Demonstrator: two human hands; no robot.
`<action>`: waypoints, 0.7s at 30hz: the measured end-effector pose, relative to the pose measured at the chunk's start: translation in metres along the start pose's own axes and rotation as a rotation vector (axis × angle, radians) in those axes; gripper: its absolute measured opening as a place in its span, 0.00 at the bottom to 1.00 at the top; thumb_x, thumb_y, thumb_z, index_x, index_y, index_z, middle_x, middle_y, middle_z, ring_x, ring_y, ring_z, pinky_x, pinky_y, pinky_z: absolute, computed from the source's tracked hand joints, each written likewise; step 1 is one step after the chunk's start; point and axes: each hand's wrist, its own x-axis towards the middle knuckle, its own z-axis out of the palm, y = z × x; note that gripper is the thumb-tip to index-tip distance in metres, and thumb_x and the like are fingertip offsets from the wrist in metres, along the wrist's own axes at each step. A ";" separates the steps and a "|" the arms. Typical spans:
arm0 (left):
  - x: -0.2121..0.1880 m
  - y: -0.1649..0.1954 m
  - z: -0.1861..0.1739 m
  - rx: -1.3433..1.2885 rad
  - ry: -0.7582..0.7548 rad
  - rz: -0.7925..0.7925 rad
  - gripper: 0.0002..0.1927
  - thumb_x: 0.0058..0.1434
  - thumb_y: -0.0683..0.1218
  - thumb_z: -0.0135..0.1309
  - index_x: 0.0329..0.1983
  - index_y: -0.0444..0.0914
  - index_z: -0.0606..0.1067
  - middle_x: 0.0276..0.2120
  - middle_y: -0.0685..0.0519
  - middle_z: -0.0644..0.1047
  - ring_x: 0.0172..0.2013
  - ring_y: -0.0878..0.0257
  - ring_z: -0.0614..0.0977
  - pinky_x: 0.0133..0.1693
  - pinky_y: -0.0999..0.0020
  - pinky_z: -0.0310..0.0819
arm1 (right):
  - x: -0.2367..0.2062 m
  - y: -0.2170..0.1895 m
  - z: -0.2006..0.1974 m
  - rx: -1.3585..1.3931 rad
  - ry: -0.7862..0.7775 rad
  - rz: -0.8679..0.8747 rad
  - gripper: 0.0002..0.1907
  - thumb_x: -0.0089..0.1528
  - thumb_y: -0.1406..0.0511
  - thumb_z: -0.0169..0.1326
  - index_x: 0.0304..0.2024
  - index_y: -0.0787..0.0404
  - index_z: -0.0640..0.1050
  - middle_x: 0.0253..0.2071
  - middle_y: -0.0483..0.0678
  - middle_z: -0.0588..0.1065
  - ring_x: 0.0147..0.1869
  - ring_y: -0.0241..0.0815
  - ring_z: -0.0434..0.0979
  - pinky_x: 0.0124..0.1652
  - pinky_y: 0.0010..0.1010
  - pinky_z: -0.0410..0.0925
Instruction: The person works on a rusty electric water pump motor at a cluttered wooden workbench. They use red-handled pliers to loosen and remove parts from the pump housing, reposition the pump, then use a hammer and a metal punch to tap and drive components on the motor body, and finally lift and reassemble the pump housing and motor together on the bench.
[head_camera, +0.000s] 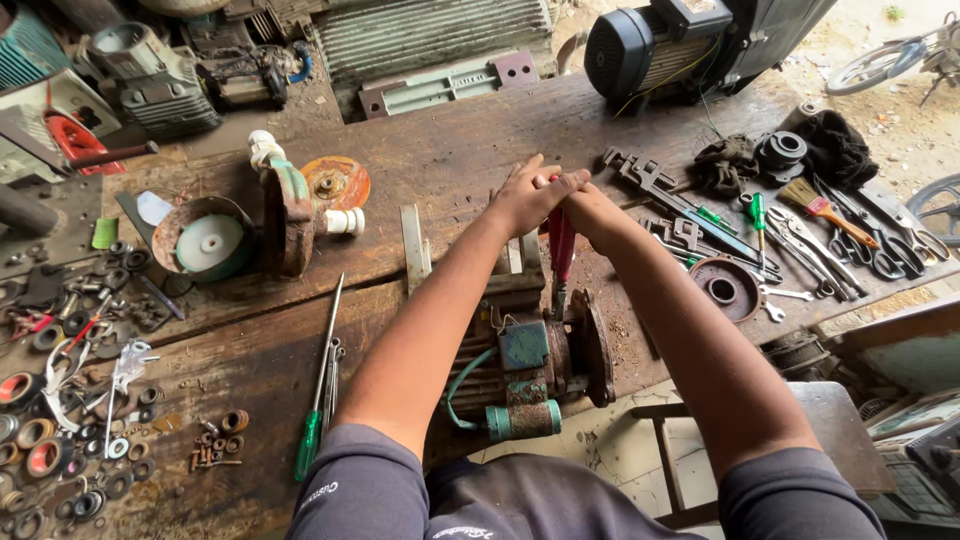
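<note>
A red-handled screwdriver stands upright with its tip on a rusty old electric motor at the near edge of the wooden workbench. My right hand is wrapped round the top of the handle. My left hand lies flat over the right hand and the handle's end, its fingers stretched across. Both arms reach forward over the motor. The motor has a teal terminal box and a green capacitor on its near side.
A green-handled long screwdriver lies left of the motor. Washers and bearings litter the left. A pump body and discs sit beyond. Wrenches, pliers and a brush crowd the right. A black motor stands at the far edge.
</note>
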 end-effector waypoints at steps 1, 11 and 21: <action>0.003 -0.007 0.000 -0.036 -0.008 0.050 0.52 0.50 0.83 0.41 0.59 0.41 0.78 0.69 0.38 0.62 0.73 0.44 0.54 0.67 0.39 0.48 | 0.002 0.001 0.003 0.024 -0.005 0.005 0.20 0.67 0.54 0.48 0.44 0.64 0.76 0.31 0.48 0.76 0.32 0.38 0.76 0.32 0.30 0.69; -0.007 -0.026 0.010 -0.288 0.196 0.013 0.36 0.53 0.76 0.48 0.43 0.43 0.80 0.39 0.50 0.84 0.42 0.59 0.85 0.45 0.65 0.76 | 0.010 0.015 0.038 0.370 0.062 -0.111 0.15 0.68 0.56 0.50 0.43 0.60 0.76 0.29 0.44 0.73 0.28 0.34 0.70 0.25 0.27 0.64; -0.078 0.007 0.026 0.155 0.479 0.662 0.39 0.65 0.76 0.33 0.57 0.41 0.69 0.51 0.47 0.76 0.55 0.50 0.78 0.68 0.37 0.54 | -0.074 0.010 0.050 0.106 0.061 -0.637 0.32 0.64 0.54 0.59 0.64 0.65 0.65 0.52 0.50 0.72 0.55 0.40 0.73 0.53 0.31 0.70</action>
